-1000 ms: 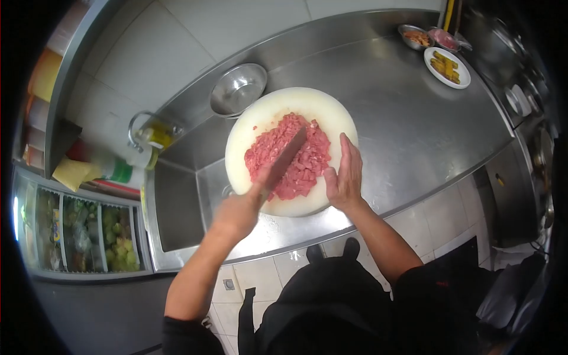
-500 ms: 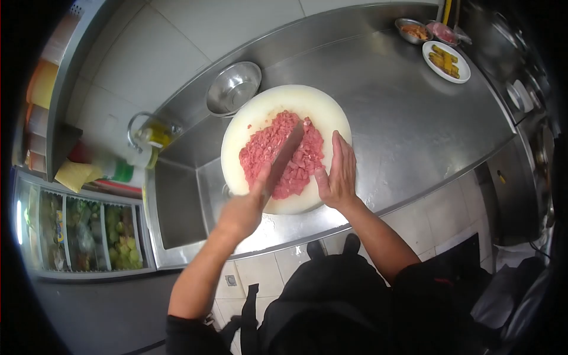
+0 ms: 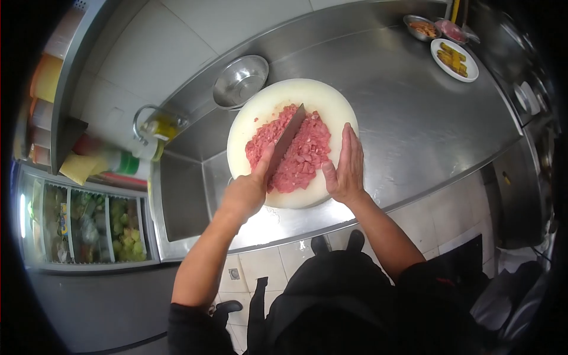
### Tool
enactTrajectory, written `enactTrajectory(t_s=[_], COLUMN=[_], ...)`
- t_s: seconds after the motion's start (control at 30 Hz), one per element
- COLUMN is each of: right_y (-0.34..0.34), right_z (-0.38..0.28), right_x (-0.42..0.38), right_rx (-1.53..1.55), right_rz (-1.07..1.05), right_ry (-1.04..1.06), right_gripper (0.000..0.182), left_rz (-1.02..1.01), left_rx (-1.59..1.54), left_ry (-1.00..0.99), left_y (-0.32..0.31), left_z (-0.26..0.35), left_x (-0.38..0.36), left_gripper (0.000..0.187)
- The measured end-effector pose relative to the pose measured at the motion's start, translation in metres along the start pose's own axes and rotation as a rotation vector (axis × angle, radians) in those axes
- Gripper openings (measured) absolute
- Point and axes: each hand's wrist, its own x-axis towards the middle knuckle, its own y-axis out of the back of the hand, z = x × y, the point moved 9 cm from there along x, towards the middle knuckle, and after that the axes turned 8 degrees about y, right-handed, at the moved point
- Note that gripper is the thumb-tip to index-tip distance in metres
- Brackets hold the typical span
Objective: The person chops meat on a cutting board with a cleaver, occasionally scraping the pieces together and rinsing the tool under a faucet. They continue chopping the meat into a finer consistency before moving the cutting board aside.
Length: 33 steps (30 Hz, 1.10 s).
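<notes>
My left hand (image 3: 245, 192) is closed around the handle of a cleaver-like knife (image 3: 286, 142), its index finger laid along the blade. The blade slants across a pile of chopped pink raw meat (image 3: 310, 151) and reaches into it. That meat lies on a thick round white cutting board (image 3: 248, 121). At the board's right edge, my right hand (image 3: 346, 168) is held out flat with straight fingers and the thumb apart, holding nothing. Its thumb is close to the meat's edge.
A steel bowl (image 3: 241, 81) stands behind the board. To the left are a sink (image 3: 180, 207), a faucet (image 3: 139, 121) and a glass-topped fridge (image 3: 89, 225). At the far right of the steel counter (image 3: 408, 112) sit a white plate of yellowish food (image 3: 454, 60) and small bowls (image 3: 421, 28).
The knife has shifted slightly within the meat, and my left hand is less blurred. My right hand stays flat by the board's edge. The whole view has shifted a little.
</notes>
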Motion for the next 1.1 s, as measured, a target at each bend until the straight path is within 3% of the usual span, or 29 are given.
enactTrajectory(t_s=[0.17,0.27,0.33,0.37,0.5,0.6,0.63,0.67,0.73,0.9,1.0,1.03,1.1], right_y=[0.001,-0.002,0.0,0.0,-0.002,-0.004,-0.005,-0.006,-0.006,0.0,0.001,0.001,-0.001], right_z=[-0.002,-0.001,-0.001,0.001,-0.003,0.002,0.003,0.003,0.003,0.002,-0.006,-0.011,-0.015], right_x=[0.005,0.005,0.005,0.005,0.003,0.001,0.003,0.004,0.001,0.001,-0.001,-0.004,-0.007], right_rx=[0.024,-0.001,-0.006,-0.018,-0.029,-0.04,-0.04,-0.027,-0.004,0.035,0.008,-0.009,-0.024], right_rz=[0.015,0.0,-0.021,-0.023,-0.04,-0.049,-0.05,-0.039,-0.029,0.01,0.02,0.013,-0.004], right_ry=[0.016,0.025,0.0,0.003,0.017,-0.012,-0.015,-0.007,0.007,0.0,0.024,0.037,0.027], right_gripper=[0.081,0.081,0.081,0.081,0.082,0.083,0.084,0.084,0.085,0.088,0.088,0.088,0.089], left_rz=[0.094,-0.025,-0.047,0.055,-0.037,0.048,0.159,0.135,-0.106,0.125,0.106,-0.088,-0.035], left_rx=[-0.285,-0.043,-0.197,-0.339,-0.045,-0.27,-0.345,-0.343,-0.046,-0.291,-0.087,0.049,-0.02], left_ry=[0.071,-0.029,0.04,0.073,-0.001,0.018,0.045,0.057,0.044,0.032,-0.111,-0.031,-0.078], left_y=[0.022,0.006,0.039,0.046,0.005,0.048,0.043,0.023,-0.012,0.062,0.002,-0.022,0.009], left_z=[-0.011,-0.007,-0.008,-0.009,-0.003,-0.008,-0.014,-0.016,-0.015,-0.004,-0.001,-0.002,-0.003], left_x=[-0.024,-0.009,-0.024,-0.032,-0.01,-0.033,-0.035,-0.031,-0.013,-0.063,-0.052,-0.039,-0.041], left_gripper=[0.072,0.072,0.07,0.067,0.07,0.073,0.074,0.074,0.074,0.07,0.071,0.072,0.072])
